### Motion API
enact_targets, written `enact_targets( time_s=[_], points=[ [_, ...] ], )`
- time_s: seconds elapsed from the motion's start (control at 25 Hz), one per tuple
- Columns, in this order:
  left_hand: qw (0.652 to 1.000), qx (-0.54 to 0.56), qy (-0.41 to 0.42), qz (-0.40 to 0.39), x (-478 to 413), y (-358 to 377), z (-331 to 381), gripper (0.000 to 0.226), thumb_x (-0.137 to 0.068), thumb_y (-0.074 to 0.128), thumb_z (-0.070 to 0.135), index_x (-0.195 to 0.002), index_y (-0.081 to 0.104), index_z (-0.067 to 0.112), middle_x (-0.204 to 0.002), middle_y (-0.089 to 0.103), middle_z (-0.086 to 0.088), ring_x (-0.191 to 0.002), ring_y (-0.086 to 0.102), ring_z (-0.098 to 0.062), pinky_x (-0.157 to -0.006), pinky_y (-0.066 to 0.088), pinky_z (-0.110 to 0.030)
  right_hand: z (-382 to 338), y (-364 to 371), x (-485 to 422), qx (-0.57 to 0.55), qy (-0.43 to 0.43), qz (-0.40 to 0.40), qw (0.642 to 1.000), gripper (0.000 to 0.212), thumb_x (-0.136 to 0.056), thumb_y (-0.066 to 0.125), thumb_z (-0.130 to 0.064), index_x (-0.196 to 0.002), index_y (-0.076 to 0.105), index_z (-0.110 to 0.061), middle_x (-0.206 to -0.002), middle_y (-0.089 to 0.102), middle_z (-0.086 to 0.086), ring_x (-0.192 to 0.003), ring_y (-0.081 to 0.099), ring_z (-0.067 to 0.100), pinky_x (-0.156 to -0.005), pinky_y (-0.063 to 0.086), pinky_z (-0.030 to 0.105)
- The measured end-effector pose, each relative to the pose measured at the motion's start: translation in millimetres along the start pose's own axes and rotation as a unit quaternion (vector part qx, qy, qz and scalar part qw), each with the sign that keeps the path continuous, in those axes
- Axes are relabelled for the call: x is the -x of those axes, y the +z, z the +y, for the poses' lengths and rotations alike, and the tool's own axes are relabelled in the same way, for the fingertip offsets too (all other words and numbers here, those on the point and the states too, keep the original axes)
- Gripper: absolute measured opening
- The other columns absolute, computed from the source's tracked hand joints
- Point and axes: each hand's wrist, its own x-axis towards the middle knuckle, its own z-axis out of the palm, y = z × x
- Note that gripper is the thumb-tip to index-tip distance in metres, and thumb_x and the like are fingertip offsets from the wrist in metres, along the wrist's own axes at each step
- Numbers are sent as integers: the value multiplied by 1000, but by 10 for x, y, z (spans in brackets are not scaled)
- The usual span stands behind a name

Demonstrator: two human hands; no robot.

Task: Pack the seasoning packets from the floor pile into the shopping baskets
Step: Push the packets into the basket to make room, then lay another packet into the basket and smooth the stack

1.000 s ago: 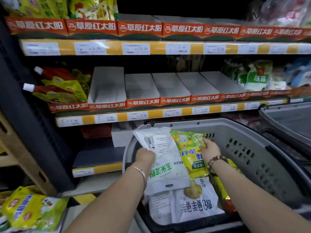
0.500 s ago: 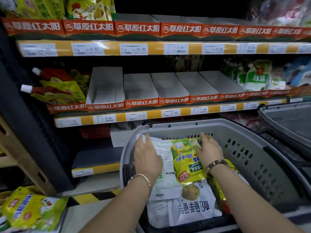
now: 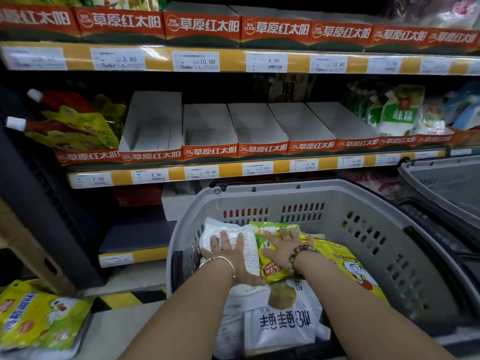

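A grey shopping basket (image 3: 376, 245) stands on the floor in front of the shelves, holding several seasoning packets. My left hand (image 3: 228, 249) lies flat with straight fingers on a white packet (image 3: 246, 245) at the basket's left side. My right hand (image 3: 284, 249) presses flat on a yellow-green packet (image 3: 270, 266) beside it. Below them lies a white packet with dark lettering (image 3: 283, 323), and a yellow packet with a chicken picture (image 3: 348, 268) sits to the right. More yellow packets (image 3: 39, 318) lie on the floor at lower left.
A second grey basket (image 3: 441, 185) stands at the right. Shelves with orange-fronted white trays (image 3: 207, 131) and price labels rise behind. Pouches (image 3: 75, 128) fill the left of the middle shelf, bags (image 3: 397, 113) the right. A dark shelf post (image 3: 39, 203) stands left.
Both hands lowered the white and yellow-green packets from above the basket down into it, and now lie flat on top of them.
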Motion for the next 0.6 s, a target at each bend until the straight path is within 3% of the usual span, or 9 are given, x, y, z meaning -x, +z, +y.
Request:
enact_targets(
  time_s=[0.32,0.6],
  points=[
    [1000,13,-5,-4,-107,80,-43,132,-59,61,82,-144,-27,33,-152,-33,-13,-140,-23,-41,-106,-8,-67,-91,37,-88,36,24,12,999,64,-89,21,-63,-146,7,-40,-158,-1,-1,-144,-4,26,-108,-6,63],
    [1000,0,-3,-7,144,-44,-14,117,-73,58,73,-151,-11,21,-157,-12,-18,-144,-8,-40,-114,7,-60,-173,52,-23,53,48,38,997,65,-91,18,-60,-148,10,-32,-158,4,2,-144,3,26,-112,-1,60]
  ],
)
